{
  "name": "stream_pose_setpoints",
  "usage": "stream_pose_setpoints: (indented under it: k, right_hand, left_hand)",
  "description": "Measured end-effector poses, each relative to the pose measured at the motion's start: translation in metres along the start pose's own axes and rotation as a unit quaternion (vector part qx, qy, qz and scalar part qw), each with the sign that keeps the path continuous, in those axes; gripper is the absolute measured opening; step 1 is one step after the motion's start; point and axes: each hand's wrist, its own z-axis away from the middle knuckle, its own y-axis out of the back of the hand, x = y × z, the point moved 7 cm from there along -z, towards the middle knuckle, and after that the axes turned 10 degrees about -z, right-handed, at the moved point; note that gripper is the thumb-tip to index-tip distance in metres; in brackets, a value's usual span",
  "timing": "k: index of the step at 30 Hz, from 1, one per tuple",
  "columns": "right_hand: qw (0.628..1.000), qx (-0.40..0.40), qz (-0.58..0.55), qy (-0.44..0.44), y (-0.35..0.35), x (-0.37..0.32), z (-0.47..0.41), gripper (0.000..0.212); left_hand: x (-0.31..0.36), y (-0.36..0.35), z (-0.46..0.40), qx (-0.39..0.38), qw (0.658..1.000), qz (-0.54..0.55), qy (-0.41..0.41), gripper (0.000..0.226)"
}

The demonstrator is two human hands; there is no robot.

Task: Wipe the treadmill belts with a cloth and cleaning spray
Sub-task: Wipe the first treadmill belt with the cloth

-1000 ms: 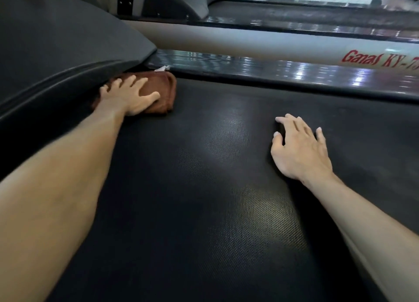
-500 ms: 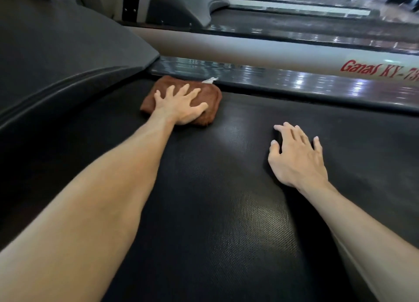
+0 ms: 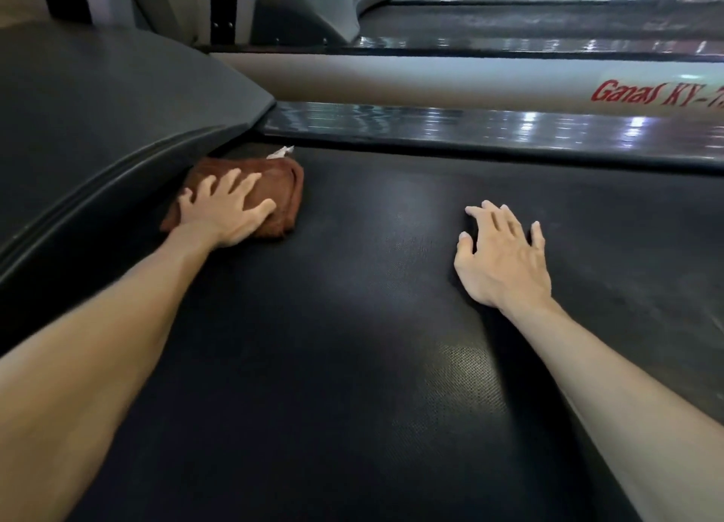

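Observation:
A folded brown cloth [image 3: 280, 194] with a small white tag lies on the black treadmill belt [image 3: 352, 365], at its far left by the motor cover. My left hand [image 3: 223, 216] presses flat on the cloth with fingers spread. My right hand [image 3: 503, 257] rests palm down on the bare belt to the right, fingers straight and slightly apart, holding nothing. No spray bottle is in view.
The dark grey motor cover [image 3: 98, 137] rises along the left and overhangs the belt's end. A glossy side rail [image 3: 470, 126] runs behind the belt. Beyond it stands a neighbouring treadmill with a beige side panel [image 3: 431, 83] lettered in red.
My left hand slid the cloth right along the belt's far edge, then back left toward the motor cover. My right hand has stayed flat in about the same place.

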Motion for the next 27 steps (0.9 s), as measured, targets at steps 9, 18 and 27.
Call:
stream_pose_setpoints:
  k: [9,18,27]
  right_hand:
    - [1.000,-0.017,-0.011,-0.007,0.003,-0.003,0.003,0.053]
    - [0.999,-0.003,-0.037,0.014,0.006,-0.004,0.006,0.052]
    - [0.951,0.053,-0.209,0.220,0.033,-0.101,0.083,0.035]
  left_hand:
    - [0.043,-0.004,0.154,-0.003,0.999,0.000,-0.039,0.079]
    - [0.101,-0.010,0.249,0.037,0.993,0.010,-0.113,0.089]
    - [0.100,-0.009,0.247,0.013,0.989,0.051,-0.141,0.076]
